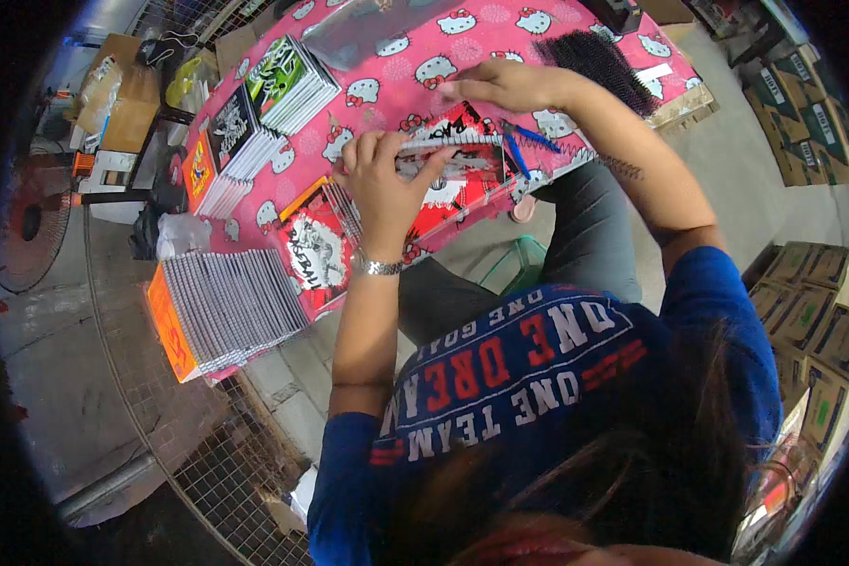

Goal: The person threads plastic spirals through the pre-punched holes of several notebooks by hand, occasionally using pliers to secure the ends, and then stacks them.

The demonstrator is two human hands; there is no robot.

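My left hand, with a metal watch at the wrist, is closed round the top edge of a red notebook, fingers over the bound edge and thumb on the cover. A thin dark spiral coil sticks out from the right end of that edge, under my right forearm. My right hand is stretched out above the tablecloth beyond the notebook, fingers pointing left, apparently holding nothing. Blue-handled pliers lie at the notebook's right end.
A pink patterned tablecloth covers the table. Stacked spiral notebooks stand at its left edge, with more piles behind. A heap of black coils lies far right. A fan stands left; cartons are piled right.
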